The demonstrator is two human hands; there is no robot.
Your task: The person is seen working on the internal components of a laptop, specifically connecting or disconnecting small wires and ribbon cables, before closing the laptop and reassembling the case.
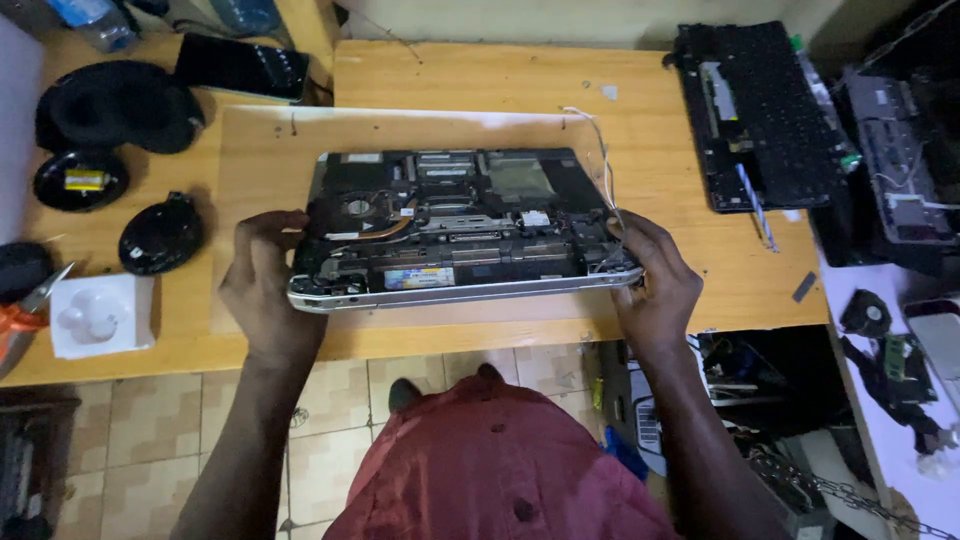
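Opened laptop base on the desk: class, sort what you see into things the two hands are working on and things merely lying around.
In hand:
- opened laptop base, gripped at its ends by left hand and right hand
- its loose white wires

Lying about:
- detached keyboard
- black round parts
- white tray
- small fan

— Any labels or packaging here?
— A pale rectangular sticker (419,277) sits on the opened laptop base (455,225), near its front edge. A small yellow label (84,180) lies in a round black dish (78,182) at the far left.
— Screens?
— A dark phone (243,67) lies top left, screen blank.
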